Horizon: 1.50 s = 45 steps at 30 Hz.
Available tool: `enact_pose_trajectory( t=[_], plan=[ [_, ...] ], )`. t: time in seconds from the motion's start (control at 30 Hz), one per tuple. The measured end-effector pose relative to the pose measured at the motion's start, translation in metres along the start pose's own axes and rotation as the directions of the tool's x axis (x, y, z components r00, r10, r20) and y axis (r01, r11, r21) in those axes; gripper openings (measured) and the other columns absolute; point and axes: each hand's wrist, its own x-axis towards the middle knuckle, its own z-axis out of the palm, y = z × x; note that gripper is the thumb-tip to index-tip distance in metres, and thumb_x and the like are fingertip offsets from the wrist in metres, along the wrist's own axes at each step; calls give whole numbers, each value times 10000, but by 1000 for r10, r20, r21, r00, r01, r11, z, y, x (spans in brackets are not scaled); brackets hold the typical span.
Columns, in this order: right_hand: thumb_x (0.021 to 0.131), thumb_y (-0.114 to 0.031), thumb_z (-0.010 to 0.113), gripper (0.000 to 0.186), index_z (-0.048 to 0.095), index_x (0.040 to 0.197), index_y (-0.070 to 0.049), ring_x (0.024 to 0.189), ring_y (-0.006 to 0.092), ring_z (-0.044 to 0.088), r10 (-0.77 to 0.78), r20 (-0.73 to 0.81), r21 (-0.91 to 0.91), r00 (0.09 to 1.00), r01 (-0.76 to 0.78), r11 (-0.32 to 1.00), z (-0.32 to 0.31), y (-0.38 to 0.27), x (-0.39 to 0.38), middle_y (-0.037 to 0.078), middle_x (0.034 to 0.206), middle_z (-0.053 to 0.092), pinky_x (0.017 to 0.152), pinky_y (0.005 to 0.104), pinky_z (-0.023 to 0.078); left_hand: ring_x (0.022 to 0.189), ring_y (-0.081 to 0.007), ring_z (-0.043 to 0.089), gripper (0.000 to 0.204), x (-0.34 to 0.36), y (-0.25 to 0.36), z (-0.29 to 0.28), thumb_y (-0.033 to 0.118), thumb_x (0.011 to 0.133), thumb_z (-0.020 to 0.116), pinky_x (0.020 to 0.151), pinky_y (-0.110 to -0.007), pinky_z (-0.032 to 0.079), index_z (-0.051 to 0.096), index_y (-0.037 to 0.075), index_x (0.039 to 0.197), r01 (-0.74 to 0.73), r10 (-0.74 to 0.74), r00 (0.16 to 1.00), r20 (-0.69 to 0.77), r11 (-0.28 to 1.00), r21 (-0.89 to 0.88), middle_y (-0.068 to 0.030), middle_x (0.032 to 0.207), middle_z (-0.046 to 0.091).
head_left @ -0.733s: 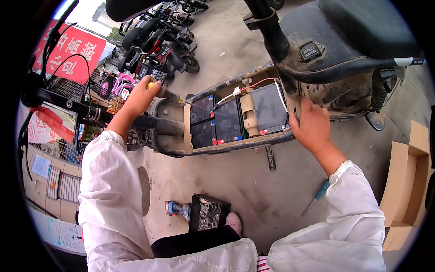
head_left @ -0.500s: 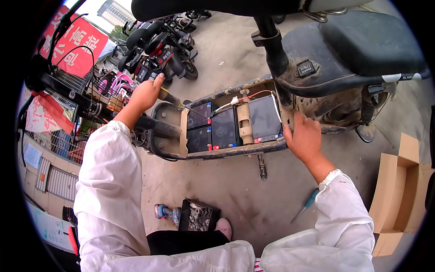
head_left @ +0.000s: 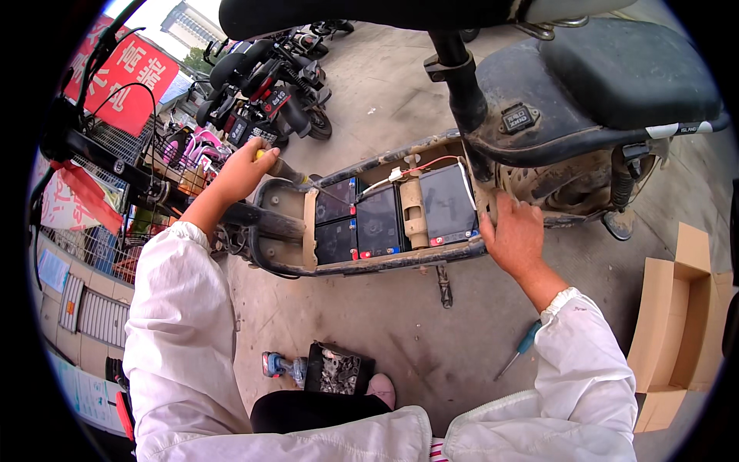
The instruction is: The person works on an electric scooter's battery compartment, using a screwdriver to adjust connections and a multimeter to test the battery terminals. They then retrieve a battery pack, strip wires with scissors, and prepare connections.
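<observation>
My left hand is closed round a yellow-handled screwdriver, whose shaft slants down to a terminal among the black batteries in an open, dirt-caked scooter deck. Red and blue terminals show at the batteries' edges. White and red wires with a white connector cross their upper part, beside a tan plastic spacer. My right hand rests with bent fingers on the deck's right end, below the black seat post, its thumb near the rightmost battery.
Handlebars, a wire basket and red banner are at left. Parked scooters stand behind; a black seat is at upper right. Below lie a drill, a tray of parts, a blue screwdriver and a cardboard box.
The view has shifted slightly. My left hand and its screwdriver have moved a little downward in the last half second. My right hand stays on the same part of the deck.
</observation>
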Motion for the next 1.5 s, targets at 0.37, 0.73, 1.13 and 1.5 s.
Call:
enact_pose_trajectory(
  t=[0.37, 0.73, 1.13, 1.5],
  plan=[
    [853, -295, 634, 414, 559, 1170, -41, 817, 333, 609, 3, 0, 22, 1000, -3, 1000, 0, -4, 1, 156, 860, 649, 769, 459, 419, 918, -281, 644, 456, 1, -1, -3, 411, 962, 566, 845, -375, 478, 588, -37, 1045, -46, 47, 998, 47, 999, -15, -208, 968, 661],
    [856, -286, 626, 419, 566, 1189, -39, 843, 346, 609, 18, 16, 55, 1000, -18, 998, -4, -5, 0, 161, 867, 654, 803, 461, 415, 901, -334, 678, 616, 6, 12, 1, 530, 947, 548, 831, -389, 501, 667, -75, 944, 75, -71, 996, -48, 992, 97, -234, 912, 693],
    [825, -109, 633, 519, 504, 1317, -10, 1177, 329, 514, -438, 79, 350, 895, 387, 853, 5, -92, 11, 159, 1281, 520, 994, 449, 423, 717, -217, 619, 379, -12, -31, 5, 356, 878, 598, 726, -337, 492, 647, -17, 925, -166, 159, 986, -52, 972, -168, -119, 747, 645],
    [901, -192, 559, 574, 429, 1422, 10, 1412, 318, 352, -427, 228, 238, 875, 375, 896, 141, -180, 52, 171, 1500, 403, 1164, 424, 289, 702, -315, 684, 560, -16, -24, 2, 505, 866, 594, 696, -397, 531, 712, -39, 805, 114, -125, 980, -152, 990, -77, -190, 706, 676]
  ],
)
